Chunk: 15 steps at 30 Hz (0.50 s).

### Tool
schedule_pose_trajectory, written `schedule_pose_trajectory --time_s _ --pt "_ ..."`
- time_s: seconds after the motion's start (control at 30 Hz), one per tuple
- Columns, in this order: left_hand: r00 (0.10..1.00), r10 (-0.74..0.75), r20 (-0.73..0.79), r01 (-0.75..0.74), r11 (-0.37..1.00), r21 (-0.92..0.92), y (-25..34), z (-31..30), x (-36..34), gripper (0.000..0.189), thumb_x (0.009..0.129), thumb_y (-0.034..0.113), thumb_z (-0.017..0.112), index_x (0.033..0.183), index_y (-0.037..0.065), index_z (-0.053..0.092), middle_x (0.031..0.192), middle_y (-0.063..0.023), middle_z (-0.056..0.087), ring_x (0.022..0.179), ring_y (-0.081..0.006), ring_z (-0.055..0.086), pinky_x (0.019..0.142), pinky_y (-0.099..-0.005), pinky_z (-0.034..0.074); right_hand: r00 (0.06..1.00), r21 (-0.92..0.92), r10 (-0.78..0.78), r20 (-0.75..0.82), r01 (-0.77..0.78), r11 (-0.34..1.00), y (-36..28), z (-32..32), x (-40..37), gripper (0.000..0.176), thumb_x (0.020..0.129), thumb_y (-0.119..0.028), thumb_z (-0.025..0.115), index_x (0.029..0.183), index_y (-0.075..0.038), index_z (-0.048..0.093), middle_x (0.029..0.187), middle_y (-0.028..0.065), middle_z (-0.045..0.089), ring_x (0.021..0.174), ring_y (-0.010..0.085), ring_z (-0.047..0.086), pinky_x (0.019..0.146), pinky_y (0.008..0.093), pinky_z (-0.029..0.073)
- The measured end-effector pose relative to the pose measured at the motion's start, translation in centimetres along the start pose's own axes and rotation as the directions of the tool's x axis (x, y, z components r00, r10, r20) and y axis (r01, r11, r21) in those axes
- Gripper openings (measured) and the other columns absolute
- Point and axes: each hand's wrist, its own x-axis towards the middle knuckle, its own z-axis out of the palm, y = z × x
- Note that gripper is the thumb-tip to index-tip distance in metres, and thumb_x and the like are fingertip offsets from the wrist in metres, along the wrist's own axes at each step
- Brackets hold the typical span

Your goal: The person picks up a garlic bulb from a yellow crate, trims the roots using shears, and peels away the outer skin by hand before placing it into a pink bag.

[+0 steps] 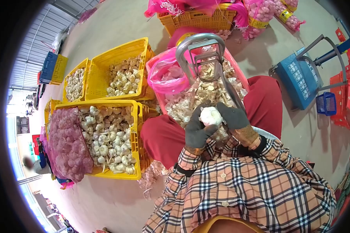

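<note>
A white garlic bulb (pixel 210 116) is held between my two hands, in front of my lap. My left hand (pixel 196 131), in a dark glove, has its fingers curled against the bulb's left side and underside. From the right, my right hand (pixel 234 117), also gloved and with a brown cuff, presses its fingers on the same bulb. Just beyond them stands a pink tub (pixel 242 73) filled with garlic skins and cut stems (pixel 210 93). A grey metal frame with a curved handle (pixel 200 37) rises over the tub. A pink plastic bag (pixel 169 86) lies at the tub's left side.
On my left, a yellow crate (pixel 133 175) holds many garlic bulbs, with a purple net sack (pixel 68 143) on it. Another yellow crate (pixel 97 73) stands beyond. A blue platform scale (pixel 297 81) is at right; filled pink net bags (pixel 259 15) lie at the back.
</note>
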Motion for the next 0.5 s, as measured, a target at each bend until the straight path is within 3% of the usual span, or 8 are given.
schedule_pose_trajectory --time_s 0.13,0.23,0.27,0.3,0.37,0.4,0.43,0.5 --pt "0.998 -0.036 -0.042 0.03 0.991 -0.133 0.3 -1.4 0.3 0.06 0.072 -0.005 0.056 0.128 -0.001 0.035 0.113 -0.0139 0.053 0.101 -0.0227 0.055 0.084 -0.032 0.047 0.935 0.012 -0.239 0.264 0.244 0.97 0.4 -0.6 -2.7 0.038 0.079 -0.016 0.054 0.116 -0.009 0.047 0.075 0.0115 0.056 0.069 0.0261 0.059 0.056 0.0372 0.046" --pt "0.998 0.01 -0.063 -0.019 0.987 -0.157 0.6 -1.4 0.9 0.061 0.072 -0.006 0.057 0.129 -0.002 0.034 0.114 -0.0144 0.053 0.101 -0.0229 0.055 0.085 -0.0321 0.047 0.924 -0.058 -0.014 0.382 0.04 0.998 -0.1 -0.3 -3.6 0.034 0.084 -0.022 0.054 0.114 -0.008 0.049 0.076 0.0117 0.056 0.069 0.0247 0.059 0.059 0.0336 0.048" --pt "0.999 0.037 -0.016 -0.04 0.977 -0.212 0.5 -1.5 1.0 0.061 0.072 -0.009 0.057 0.129 -0.002 0.035 0.115 -0.0151 0.053 0.102 -0.0223 0.055 0.086 -0.0318 0.046 0.845 0.262 0.38 0.376 -0.49 0.831 -1.2 -0.7 -2.3 0.038 0.085 -0.024 0.055 0.118 -0.004 0.049 0.086 0.0113 0.059 0.074 0.0201 0.059 0.065 0.0288 0.048" --pt "0.999 0.036 -0.02 -0.04 0.976 -0.216 0.3 -1.4 0.9 0.061 0.072 -0.009 0.057 0.129 -0.002 0.035 0.115 -0.0151 0.053 0.102 -0.0223 0.055 0.086 -0.0318 0.046 0.843 0.257 0.381 0.381 -0.492 0.832 -1.4 -0.3 -1.6 0.038 0.085 -0.024 0.055 0.118 -0.004 0.049 0.086 0.0113 0.059 0.074 0.0201 0.059 0.065 0.0288 0.048" --pt "0.998 -0.036 -0.043 0.026 0.979 -0.202 0.3 -0.4 0.7 0.059 0.073 -0.009 0.059 0.127 -0.003 0.038 0.116 -0.0157 0.053 0.102 -0.0212 0.054 0.087 -0.0312 0.045 0.881 0.825 0.388 0.27 -0.42 0.378 -1.5 0.3 -0.6 0.043 0.085 -0.02 0.057 0.123 -0.002 0.046 0.097 0.0101 0.058 0.078 0.015 0.057 0.069 0.0259 0.047" --pt "0.996 -0.014 -0.086 -0.001 0.985 -0.174 -0.4 -0.6 0.7 0.05 0.076 -0.009 0.056 0.123 -0.004 0.043 0.112 -0.0154 0.055 0.099 -0.0196 0.056 0.086 -0.0297 0.046 0.926 0.735 0.315 0.209 -0.361 0.574 -1.5 -0.1 0.0 0.048 0.084 -0.017 0.057 0.127 -0.001 0.042 0.103 0.0093 0.056 0.082 0.0121 0.055 0.073 0.0243 0.046" --pt "0.997 -0.01 -0.08 -0.004 0.985 -0.174 0.3 -0.3 0.9 0.05 0.076 -0.009 0.056 0.123 -0.004 0.043 0.112 -0.0154 0.055 0.099 -0.0196 0.056 0.086 -0.0297 0.046 0.928 0.735 0.313 0.203 -0.356 0.577 -1.3 -0.1 0.1 0.048 0.084 -0.017 0.057 0.127 -0.001 0.042 0.103 0.0093 0.056 0.082 0.0121 0.055 0.073 0.0243 0.046" --pt "0.918 -0.202 -0.342 0.168 0.978 -0.126 1.8 0.1 1.1 0.042 0.078 -0.007 0.055 0.12 -0.004 0.048 0.108 -0.0147 0.058 0.095 -0.0183 0.058 0.083 -0.0285 0.047 0.946 0.663 0.258 0.195 -0.321 0.676 -0.7 0.2 0.3 0.044 0.086 -0.015 0.055 0.126 -0.002 0.043 0.104 0.0092 0.055 0.085 0.0115 0.054 0.075 0.0236 0.045"
